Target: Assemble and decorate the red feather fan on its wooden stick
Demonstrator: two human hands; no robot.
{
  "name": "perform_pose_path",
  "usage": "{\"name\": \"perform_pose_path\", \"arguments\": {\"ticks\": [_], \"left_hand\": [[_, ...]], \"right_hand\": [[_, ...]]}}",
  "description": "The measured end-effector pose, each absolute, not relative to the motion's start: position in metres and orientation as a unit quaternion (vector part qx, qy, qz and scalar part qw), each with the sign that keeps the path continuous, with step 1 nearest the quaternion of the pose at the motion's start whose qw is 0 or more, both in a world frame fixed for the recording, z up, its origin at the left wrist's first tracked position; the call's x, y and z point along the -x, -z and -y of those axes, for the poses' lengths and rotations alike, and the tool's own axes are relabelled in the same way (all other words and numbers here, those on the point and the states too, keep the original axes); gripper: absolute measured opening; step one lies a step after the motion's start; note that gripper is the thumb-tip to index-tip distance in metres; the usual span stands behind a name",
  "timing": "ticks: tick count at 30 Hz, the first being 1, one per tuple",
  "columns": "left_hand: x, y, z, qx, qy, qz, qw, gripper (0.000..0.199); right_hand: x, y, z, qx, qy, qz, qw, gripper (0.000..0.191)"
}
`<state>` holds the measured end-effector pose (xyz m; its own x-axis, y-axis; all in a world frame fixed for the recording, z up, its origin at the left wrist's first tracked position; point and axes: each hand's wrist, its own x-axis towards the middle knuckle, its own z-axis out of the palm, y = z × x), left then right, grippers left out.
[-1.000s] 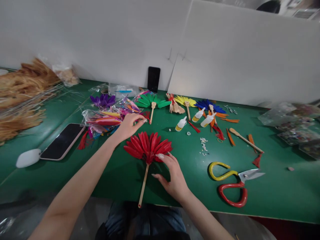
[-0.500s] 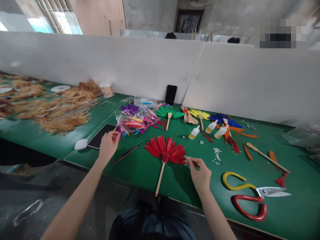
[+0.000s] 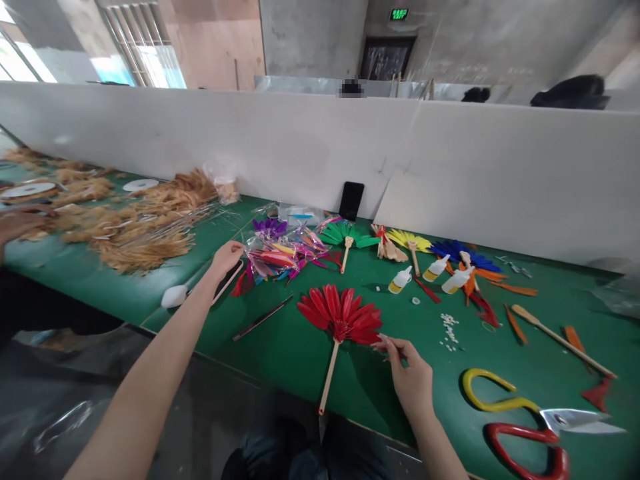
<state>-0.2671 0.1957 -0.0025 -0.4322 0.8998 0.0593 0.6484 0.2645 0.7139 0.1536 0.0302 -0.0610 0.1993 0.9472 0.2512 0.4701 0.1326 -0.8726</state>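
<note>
Right hand (image 3: 413,373) in a near-closed pinch at the right edge of the red feather fan (image 3: 340,317); we cannot tell whether a feather is caught between thumb and finger. Left hand (image 3: 227,257), fingers bunched, is over the phone (image 3: 226,283) and near the bagged coloured feathers (image 3: 275,257); whether it has hold of anything we cannot make out. Fan lies on the green table (image 3: 405,323), feathers spread away from us, wooden handle (image 3: 329,380) toward us. Behind it, the green fan (image 3: 337,233) carries a pale piece at its joint; on ours we see only red there. We judge the step in hand to be adjusting the outer feathers. Any next move, as we read it, calls for a light touch at the feather tip and a steady handle, clear of 3 squeeze bottles (image 3: 400,281) and the loose white beads (image 3: 449,327).
</note>
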Motion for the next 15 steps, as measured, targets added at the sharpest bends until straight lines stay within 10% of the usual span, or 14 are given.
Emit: {"name": "perform_pose_path", "arguments": {"ticks": [15], "left_hand": [[0.256, -0.021, -0.167, -0.499, -0.328, -0.653, 0.465, 0.026]], "right_hand": [[-0.153, 0.056, -0.027, 0.585, -0.244, 0.603, 0.485, 0.03]]}}
